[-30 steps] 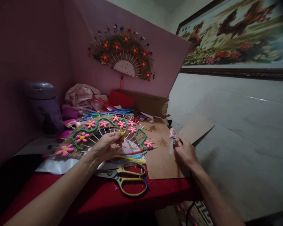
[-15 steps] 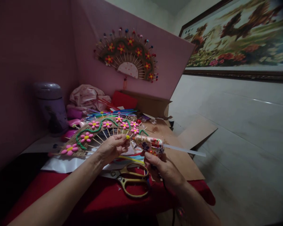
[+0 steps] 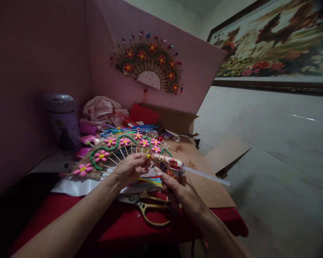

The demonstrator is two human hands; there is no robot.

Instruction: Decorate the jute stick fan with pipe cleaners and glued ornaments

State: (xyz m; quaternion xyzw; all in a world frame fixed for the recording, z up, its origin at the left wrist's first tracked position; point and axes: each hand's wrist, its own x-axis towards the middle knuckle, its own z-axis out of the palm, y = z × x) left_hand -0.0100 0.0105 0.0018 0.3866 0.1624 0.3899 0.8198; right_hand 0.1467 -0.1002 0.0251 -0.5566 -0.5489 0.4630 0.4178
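Fingers of a left hand (image 3: 133, 166) are pinching a small yellow ball (image 3: 148, 156), and those of a right hand (image 3: 183, 190) are wrapping around the grip of a patterned glue gun (image 3: 168, 165). The gun's nozzle is pointing left, right at the ball; whether the two are touching, one cannot tell. A red light is glowing on the gun near the right thumb, and a pale glue stick (image 3: 207, 175) is jutting from its rear.

Both hands are working above a counter (image 3: 118, 222) covered in red cloth. Just beyond the left hand, a twine fan (image 3: 117, 146) is lying there, bearing pink flowers with yellow centres and a wavy green cord. Gold-handled scissors (image 3: 140, 205) are resting below the hands, nearer the wearer, while a cardboard sheet (image 3: 215, 195) is spreading out to the right beneath the gun.

Behind the fan, blue and purple stems (image 3: 140, 129) are lying in a bunch. A purple tumbler (image 3: 64, 123) is standing upright at the left, near a pink cloth (image 3: 102, 109) that is sitting in a heap. Farther back, a second fan (image 3: 136, 49), with orange-red flowers, is hanging on a pink board (image 3: 196, 68), and a framed painting (image 3: 274, 53) is filling the upper right.
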